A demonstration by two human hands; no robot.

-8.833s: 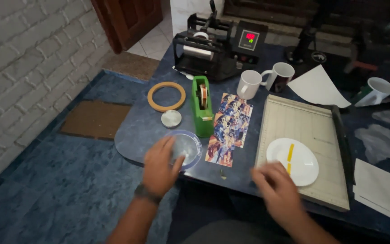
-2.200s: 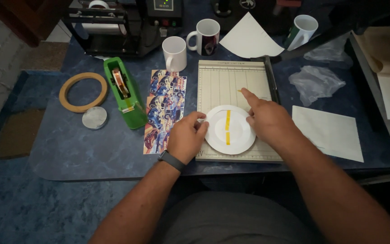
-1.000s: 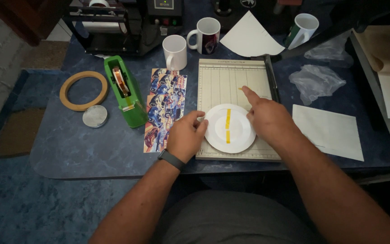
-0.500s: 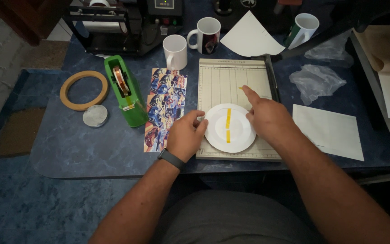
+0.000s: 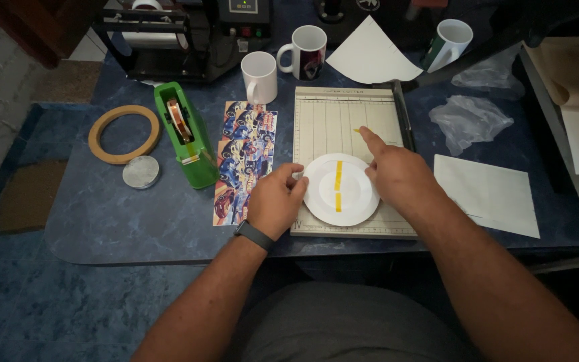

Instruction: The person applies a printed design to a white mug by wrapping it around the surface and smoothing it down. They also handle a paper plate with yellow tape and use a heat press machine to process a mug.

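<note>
While we press our left hand (image 5: pixel 276 201) against the left rim of the white disc (image 5: pixel 341 190), its fingers curl loosely at the edge, clamped on nothing. Our right hand (image 5: pixel 397 175) rests at the disc's right rim, forefinger stretched toward the upper middle of the frame, the other fingers folded. We judge the disc thin, light and fairly stiff, apt to slide, best taken by its rim. It lies at the centre of the frame on the paper trimmer (image 5: pixel 343 121), between both hands, yellow tape strip (image 5: pixel 338 184) across it.
</note>
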